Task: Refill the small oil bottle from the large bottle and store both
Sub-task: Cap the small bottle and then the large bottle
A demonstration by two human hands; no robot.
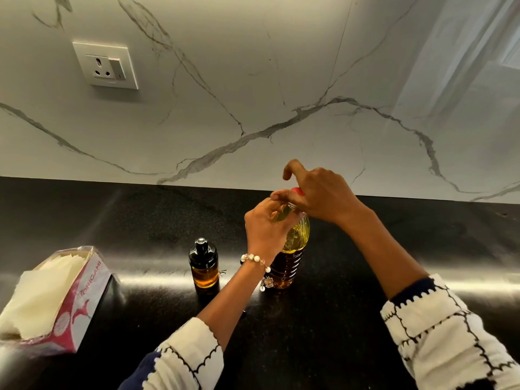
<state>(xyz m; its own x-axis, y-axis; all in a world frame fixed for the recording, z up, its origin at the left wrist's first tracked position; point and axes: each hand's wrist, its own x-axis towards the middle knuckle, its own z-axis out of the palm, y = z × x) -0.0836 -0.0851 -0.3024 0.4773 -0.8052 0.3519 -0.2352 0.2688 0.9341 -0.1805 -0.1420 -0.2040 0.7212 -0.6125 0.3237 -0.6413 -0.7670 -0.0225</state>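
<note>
The large clear plastic bottle (pixel 292 249), ribbed and holding yellow oil, stands upright on the black countertop (pixel 365 291) near the middle. My left hand (pixel 266 229) grips its neck from the left. My right hand (pixel 318 192) is closed over its red cap (pixel 297 190), index finger raised. The small bottle (pixel 204 264) stands upright just left of it, dark glass with a black cap on, amber oil in its lower part. Nothing touches the small bottle.
A pink and white tissue box (pixel 56 302) lies at the left edge of the counter, tissues showing. A white marble backsplash with a wall socket (pixel 106 65) rises behind the counter. A sheer curtain (pixel 472 66) hangs at the far right.
</note>
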